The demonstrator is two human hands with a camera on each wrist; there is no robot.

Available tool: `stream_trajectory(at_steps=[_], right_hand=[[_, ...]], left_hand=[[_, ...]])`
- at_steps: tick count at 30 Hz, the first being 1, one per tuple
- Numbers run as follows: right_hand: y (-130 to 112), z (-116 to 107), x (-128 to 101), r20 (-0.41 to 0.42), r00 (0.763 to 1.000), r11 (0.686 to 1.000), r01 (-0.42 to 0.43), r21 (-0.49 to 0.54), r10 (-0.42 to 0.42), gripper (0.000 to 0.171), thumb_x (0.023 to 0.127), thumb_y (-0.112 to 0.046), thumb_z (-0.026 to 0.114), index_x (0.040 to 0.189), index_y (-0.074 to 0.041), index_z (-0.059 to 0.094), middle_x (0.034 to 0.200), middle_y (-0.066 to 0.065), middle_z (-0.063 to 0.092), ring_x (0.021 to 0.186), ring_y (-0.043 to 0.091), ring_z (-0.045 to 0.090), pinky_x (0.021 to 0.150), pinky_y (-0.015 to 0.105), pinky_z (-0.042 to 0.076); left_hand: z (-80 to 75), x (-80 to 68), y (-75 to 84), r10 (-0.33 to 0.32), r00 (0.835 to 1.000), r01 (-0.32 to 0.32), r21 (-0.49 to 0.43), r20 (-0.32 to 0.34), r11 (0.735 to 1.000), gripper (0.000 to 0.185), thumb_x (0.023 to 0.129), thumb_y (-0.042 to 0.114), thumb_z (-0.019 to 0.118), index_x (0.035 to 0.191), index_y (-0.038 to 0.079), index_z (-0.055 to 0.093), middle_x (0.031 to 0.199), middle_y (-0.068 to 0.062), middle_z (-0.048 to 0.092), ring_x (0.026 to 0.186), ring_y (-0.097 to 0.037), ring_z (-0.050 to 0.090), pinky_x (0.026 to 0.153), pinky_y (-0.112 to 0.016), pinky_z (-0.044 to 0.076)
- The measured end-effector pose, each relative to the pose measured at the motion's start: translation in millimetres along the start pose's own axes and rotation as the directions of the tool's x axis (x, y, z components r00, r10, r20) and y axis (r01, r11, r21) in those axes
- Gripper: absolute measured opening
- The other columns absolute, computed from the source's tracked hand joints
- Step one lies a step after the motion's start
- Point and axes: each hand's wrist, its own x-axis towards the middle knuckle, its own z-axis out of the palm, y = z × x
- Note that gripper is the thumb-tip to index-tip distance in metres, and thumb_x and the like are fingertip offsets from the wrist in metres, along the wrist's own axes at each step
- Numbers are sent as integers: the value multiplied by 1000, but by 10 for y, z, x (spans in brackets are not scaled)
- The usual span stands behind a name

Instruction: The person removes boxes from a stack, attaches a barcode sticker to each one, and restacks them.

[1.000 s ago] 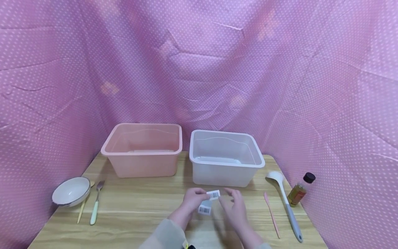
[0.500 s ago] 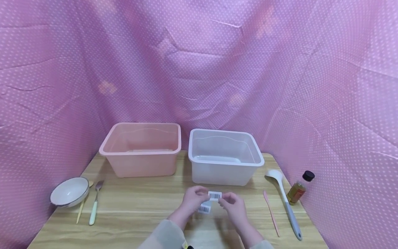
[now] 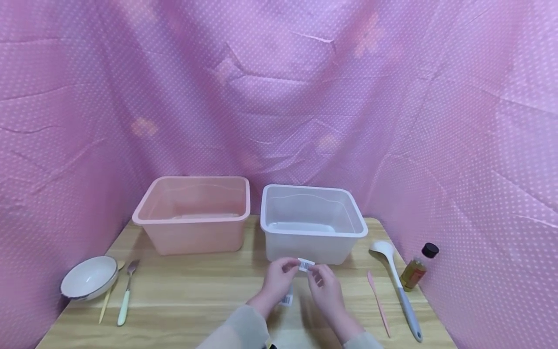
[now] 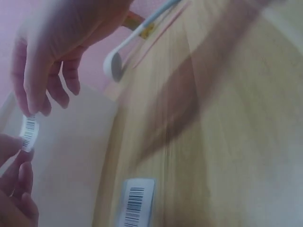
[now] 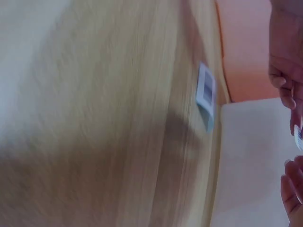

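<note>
A small white barcode label [image 3: 306, 264] is stretched between my two hands, in front of the white bin [image 3: 305, 249]. My left hand [image 3: 278, 281] pinches its left end between thumb and fingertips. The right end is pinched by my right hand [image 3: 324, 291]. In the left wrist view the label [image 4: 29, 133] bends slightly between the right hand [image 4: 61, 52] above and the left hand [image 4: 16, 189] below. On the table beneath lies a second barcode label on a pale bluish backing [image 4: 137, 203], partly hidden by my left hand in the head view.
A pink bin [image 3: 196, 237] stands left of the white one. At the left lie a bowl [image 3: 89, 277], a fork [image 3: 126, 295] and a thin yellow-handled utensil [image 3: 106, 303]. At the right are a pink stick-like utensil [image 3: 378, 304], a ladle [image 3: 398, 286] and a black-capped bottle [image 3: 416, 271].
My right hand came in and took the label's right end, which only the left hand held before. Both hands have since moved forward and up with it, closer to the white bin.
</note>
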Motion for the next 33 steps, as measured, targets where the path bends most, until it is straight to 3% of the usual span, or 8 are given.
stream_trajectory(at_steps=[5, 11, 22, 27, 33], right_hand=[[164, 44, 150, 42, 999, 996, 18, -88, -15, 22, 83, 6, 71, 104, 1, 68, 91, 2, 63, 75, 13, 61, 65, 25, 55], [285, 65, 324, 92, 995, 986, -16, -163, 31, 24, 87, -1, 69, 112, -1, 68, 97, 4, 64, 80, 14, 62, 69, 27, 55], [315, 29, 411, 132, 983, 972, -94, -216, 125, 27, 90, -8, 67, 117, -4, 66, 103, 2, 62, 81, 11, 59, 68, 26, 53], [304, 26, 442, 141, 974, 967, -146, -207, 177, 30, 91, -9, 67, 120, -5, 64, 106, 3, 63, 83, 12, 60, 68, 27, 53], [289, 27, 448, 127, 980, 970, -128, -205, 156, 32, 90, -8, 68, 121, -3, 64, 107, 6, 64, 80, 13, 60, 66, 28, 53]], left_hand=[[62, 118, -50, 86, 995, -92, 112, 51, 989, 28, 91, 9, 69, 118, 6, 70, 113, -7, 66, 96, -22, 61, 84, -37, 53], [96, 192, -59, 72, 989, -97, 199, 133, 975, 41, 94, 13, 65, 134, 6, 60, 135, -14, 56, 111, -29, 59, 93, -46, 50], [141, 240, -37, 67, 988, -101, 252, 141, 962, 48, 93, 11, 66, 139, 9, 55, 142, -11, 51, 107, -27, 60, 89, -41, 52], [148, 256, -13, 73, 988, -108, 273, 136, 956, 47, 92, 13, 67, 138, 8, 57, 141, -11, 52, 94, -18, 60, 80, -34, 53], [158, 263, 3, 60, 987, -99, 270, 150, 958, 48, 92, 14, 67, 138, 6, 56, 142, -10, 51, 81, -9, 55, 70, -25, 50]])
